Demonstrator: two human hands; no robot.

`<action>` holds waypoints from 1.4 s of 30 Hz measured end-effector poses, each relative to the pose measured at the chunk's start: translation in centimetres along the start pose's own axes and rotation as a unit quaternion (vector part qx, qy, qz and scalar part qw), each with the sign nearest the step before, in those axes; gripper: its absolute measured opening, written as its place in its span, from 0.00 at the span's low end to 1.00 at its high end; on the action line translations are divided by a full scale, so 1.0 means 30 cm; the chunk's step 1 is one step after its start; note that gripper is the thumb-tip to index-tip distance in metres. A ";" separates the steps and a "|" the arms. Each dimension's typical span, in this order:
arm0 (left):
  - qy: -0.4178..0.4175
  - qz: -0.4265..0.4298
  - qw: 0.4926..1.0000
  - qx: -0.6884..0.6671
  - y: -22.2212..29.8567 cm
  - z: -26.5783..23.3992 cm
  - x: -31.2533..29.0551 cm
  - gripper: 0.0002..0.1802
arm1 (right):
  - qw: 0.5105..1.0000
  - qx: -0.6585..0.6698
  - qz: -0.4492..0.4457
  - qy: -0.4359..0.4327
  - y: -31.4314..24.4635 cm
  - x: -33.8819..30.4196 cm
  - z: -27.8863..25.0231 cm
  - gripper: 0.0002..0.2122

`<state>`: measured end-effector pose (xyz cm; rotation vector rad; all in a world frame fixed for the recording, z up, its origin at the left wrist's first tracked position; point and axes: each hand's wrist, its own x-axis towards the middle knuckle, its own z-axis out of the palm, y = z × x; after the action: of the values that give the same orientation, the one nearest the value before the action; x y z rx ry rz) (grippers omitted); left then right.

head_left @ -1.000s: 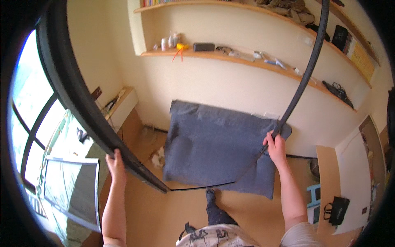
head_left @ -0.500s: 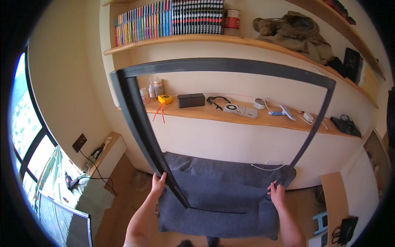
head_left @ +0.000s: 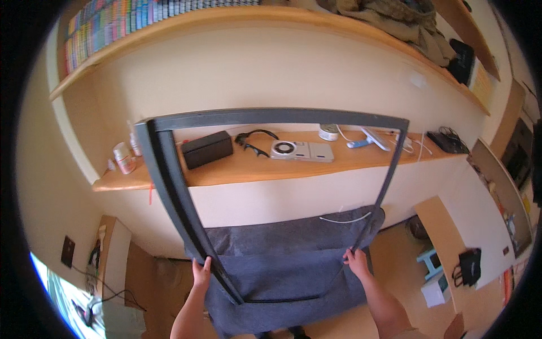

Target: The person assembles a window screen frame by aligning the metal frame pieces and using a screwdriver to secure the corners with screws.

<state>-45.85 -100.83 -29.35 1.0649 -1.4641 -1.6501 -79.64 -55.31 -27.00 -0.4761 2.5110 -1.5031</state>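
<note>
A large dark grey rectangular window-type frame (head_left: 276, 117), with no pane or mesh visible inside it, stands tilted in front of me. My left hand (head_left: 201, 272) is closed round the lower part of its wide left bar. On the thinner right bar, my right hand (head_left: 355, 263) grips at about the same height. The frame's lower edge is over a dark grey cushioned sofa (head_left: 265, 271); whether it rests there I cannot tell. A thin white cable (head_left: 344, 220) shows on the sofa's back, near the right bar.
Behind the frame, a wooden shelf (head_left: 243, 174) bears a black box (head_left: 208, 150), a silver device (head_left: 302, 151), a tin (head_left: 328, 132) and a bottle (head_left: 125, 159). Books (head_left: 113, 31) line the upper shelf. A blue stool (head_left: 430, 261) is at right, a corded tool (head_left: 84, 312) at lower left.
The frame's top bar has dropped against the wall, from near the upper shelf to just above the lower one. My view has shifted; both hands keep their hold.
</note>
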 end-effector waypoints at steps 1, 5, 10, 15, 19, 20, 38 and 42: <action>0.021 -0.030 0.999 0.018 0.043 0.024 -0.029 0.19 | 1.000 -0.003 0.011 0.010 0.003 0.016 -0.008 0.10; 0.004 0.069 0.997 -0.032 -0.016 0.016 -0.002 0.20 | 1.000 -0.018 0.014 0.014 0.009 0.080 0.021 0.11; -0.015 0.070 0.997 -0.015 -0.018 -0.046 0.000 0.19 | 1.000 -0.022 0.013 -0.004 0.015 0.120 0.071 0.11; -0.051 0.016 0.996 0.075 0.037 0.019 -0.069 0.31 | 0.999 0.004 0.031 0.037 0.108 0.127 0.007 0.13; -0.007 0.057 0.985 0.161 -0.039 -0.109 -0.157 0.42 | 0.999 0.016 0.033 -0.022 0.077 0.096 -0.003 0.20; 0.003 0.044 0.990 0.137 -0.060 -0.153 -0.220 0.40 | 0.999 -0.042 -0.007 0.024 0.094 0.088 -0.024 0.23; 0.040 -0.569 0.783 0.248 -0.769 -0.930 -2.952 0.26 | 0.775 -0.271 0.087 -0.564 0.763 -1.159 0.071 0.23; 0.227 -0.495 0.802 0.245 -0.782 -0.943 -3.009 0.27 | 0.740 -0.295 0.009 -0.605 0.581 -1.203 0.285 0.19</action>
<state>19.60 -29.59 -41.16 2.6411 -1.0353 -1.4134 -46.47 -41.74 -46.85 -1.0530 1.7197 -0.0660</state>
